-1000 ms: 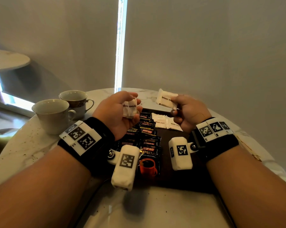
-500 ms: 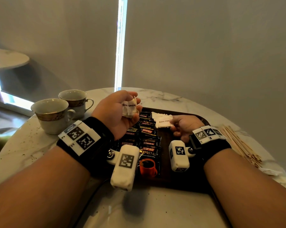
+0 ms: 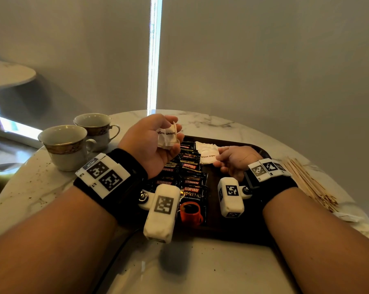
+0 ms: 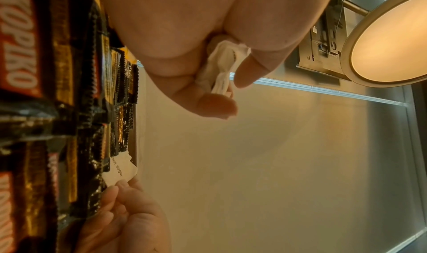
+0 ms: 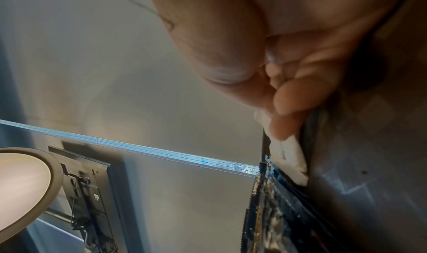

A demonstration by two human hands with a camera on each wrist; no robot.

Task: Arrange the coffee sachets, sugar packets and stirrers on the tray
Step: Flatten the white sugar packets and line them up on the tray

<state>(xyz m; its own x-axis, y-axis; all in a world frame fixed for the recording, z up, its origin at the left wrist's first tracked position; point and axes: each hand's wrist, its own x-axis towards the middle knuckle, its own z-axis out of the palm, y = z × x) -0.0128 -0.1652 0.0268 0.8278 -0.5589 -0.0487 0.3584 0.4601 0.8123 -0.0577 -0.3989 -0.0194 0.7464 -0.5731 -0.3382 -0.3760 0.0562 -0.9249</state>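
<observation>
A dark tray [image 3: 228, 227] lies on the marble table, with black Kopiko coffee sachets [image 3: 190, 179] fanned down its left half. My left hand [image 3: 151, 143] hovers above the sachets and grips a small bundle of white brown sugar packets [image 3: 167, 135], also seen edge-on as folded white packets [image 4: 221, 70]. My right hand [image 3: 232, 159] is low over the tray and pinches one brown sugar packet [image 3: 208, 158] that lies on a few other white packets [image 3: 204, 146] at the tray's far side. That packet [image 5: 286, 153] shows under a fingertip [image 5: 284, 127]. Wooden stirrers [image 3: 306, 181] lie right of the tray.
Two gold-banded cups [image 3: 67, 145] [image 3: 96, 128] stand at the table's left. A folded white paper [image 3: 347, 216] lies by the stirrers near the right table edge. A second round table [image 3: 9, 73] sits far left. Grey blinds hang behind.
My right hand has come down from mid-air with its sugar packet and laid it on the white packets in the tray. The left hand has stayed nearly still.
</observation>
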